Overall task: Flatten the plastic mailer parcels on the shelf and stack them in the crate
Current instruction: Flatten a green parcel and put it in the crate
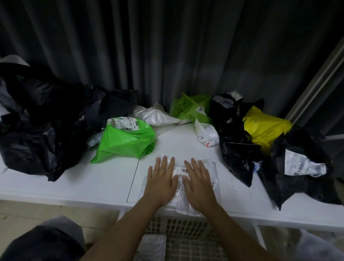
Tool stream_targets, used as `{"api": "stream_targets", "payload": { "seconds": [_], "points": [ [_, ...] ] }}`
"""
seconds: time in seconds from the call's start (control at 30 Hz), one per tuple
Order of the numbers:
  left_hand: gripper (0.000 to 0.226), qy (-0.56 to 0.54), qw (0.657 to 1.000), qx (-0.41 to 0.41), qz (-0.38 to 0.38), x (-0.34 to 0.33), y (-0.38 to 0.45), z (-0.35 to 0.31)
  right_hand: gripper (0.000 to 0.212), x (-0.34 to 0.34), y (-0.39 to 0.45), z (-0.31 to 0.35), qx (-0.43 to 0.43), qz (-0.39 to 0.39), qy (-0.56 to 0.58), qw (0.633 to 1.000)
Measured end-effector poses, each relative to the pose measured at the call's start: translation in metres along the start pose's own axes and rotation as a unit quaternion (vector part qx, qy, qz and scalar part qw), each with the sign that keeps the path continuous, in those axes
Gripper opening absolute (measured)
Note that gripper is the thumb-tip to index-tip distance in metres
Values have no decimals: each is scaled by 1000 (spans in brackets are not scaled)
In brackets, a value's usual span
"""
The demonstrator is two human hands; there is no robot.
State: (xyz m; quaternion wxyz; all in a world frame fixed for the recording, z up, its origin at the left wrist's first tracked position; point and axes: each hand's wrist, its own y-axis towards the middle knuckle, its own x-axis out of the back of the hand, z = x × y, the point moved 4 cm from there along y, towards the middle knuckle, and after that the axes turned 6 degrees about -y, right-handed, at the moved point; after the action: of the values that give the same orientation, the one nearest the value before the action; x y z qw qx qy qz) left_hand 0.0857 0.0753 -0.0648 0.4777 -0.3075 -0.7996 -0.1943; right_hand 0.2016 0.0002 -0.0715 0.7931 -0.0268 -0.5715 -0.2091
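A clear plastic mailer (212, 168) with a barcode label lies at the front edge of the white shelf (102, 183). My left hand (162, 182) and my right hand (197, 183) press flat on it side by side, fingers straight and spread. Below the shelf edge stands a white lattice crate (190, 231) with a flat clear mailer (152, 250) lying in it. Crumpled mailers wait further back: a bright green one (126, 141), a lime green one (188, 108), a yellow one (264, 129), white ones (157, 115).
A big heap of black bags (40, 123) fills the shelf's left side. More black mailers (297, 165) with white labels pile up on the right. A dark curtain (164, 42) hangs behind the shelf. A dark bundle (39, 250) sits on the floor at lower left.
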Motion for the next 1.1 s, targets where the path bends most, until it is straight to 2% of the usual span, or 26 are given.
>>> {"api": "stream_targets", "payload": {
  "seconds": [0.27, 0.47, 0.6, 0.67, 0.77, 0.83, 0.93, 1.0, 1.1],
  "points": [
    [103, 25, 999, 26, 13, -15, -1, 16, 69, -14, -6, -8, -12, 34, -72, 997],
    [85, 22, 996, 74, 35, -19, 4, 16, 70, -14, -4, -6, -24, 31, -89, 995],
    [64, 28, 992, 105, 59, -17, 7, 14, 75, -13, -1, -5, -39, 43, -97, 994],
    [63, 49, 993, 95, 49, -15, 8, 12, 85, -13, 3, -5, -43, 50, -97, 993],
    [79, 83, 995, 41, 42, -15, 10, 7, 102, -16, 6, -5, -49, 64, -112, 990],
    [82, 93, 994, 19, 45, -15, 10, 6, 98, -18, 7, -5, -57, 73, -120, 988],
    [59, 81, 995, 27, 53, -13, 12, 7, 94, -18, 9, -4, -62, 84, -137, 985],
    [55, 71, 995, 30, 57, -14, 13, 6, 90, -16, 10, -4, -69, 98, -144, 982],
    [54, 55, 995, 43, 72, -15, 15, 8, 69, -12, 16, -2, -81, 134, -138, 978]
  ]
}}
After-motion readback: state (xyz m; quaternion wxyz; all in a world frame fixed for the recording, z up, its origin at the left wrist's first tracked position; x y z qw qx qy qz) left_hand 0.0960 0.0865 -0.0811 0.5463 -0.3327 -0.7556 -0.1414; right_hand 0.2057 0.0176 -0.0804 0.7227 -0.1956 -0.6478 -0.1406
